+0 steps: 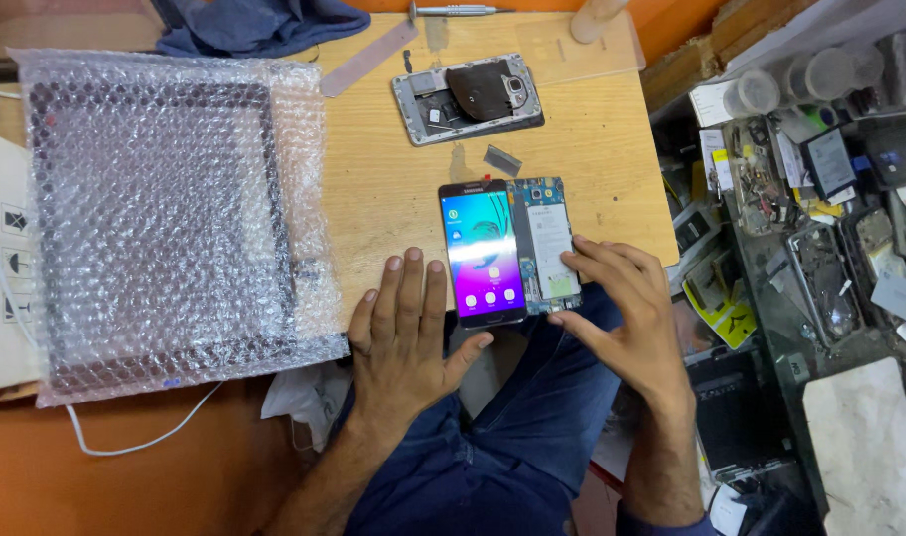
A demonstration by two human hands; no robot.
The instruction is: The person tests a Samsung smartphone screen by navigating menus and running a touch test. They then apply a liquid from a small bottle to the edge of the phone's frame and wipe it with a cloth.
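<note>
Here, bubble wrap [165, 218] sleeve holds dark framed panel [155, 99]; both hands bare.

Both hands [512, 318] beside a lit phone screen [483, 253] on wooden table [393, 189]

The wooden worktop [393, 189] carries a lit phone screen [483, 253] and circuit frame [547, 243] at the fingers [582, 260], bubble wrap [165, 218] beside them, and an opened phone body [468, 97] beyond.

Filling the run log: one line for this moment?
left hand: flat beside lit screen | right hand: fingers on board | open phone: behind
</note>
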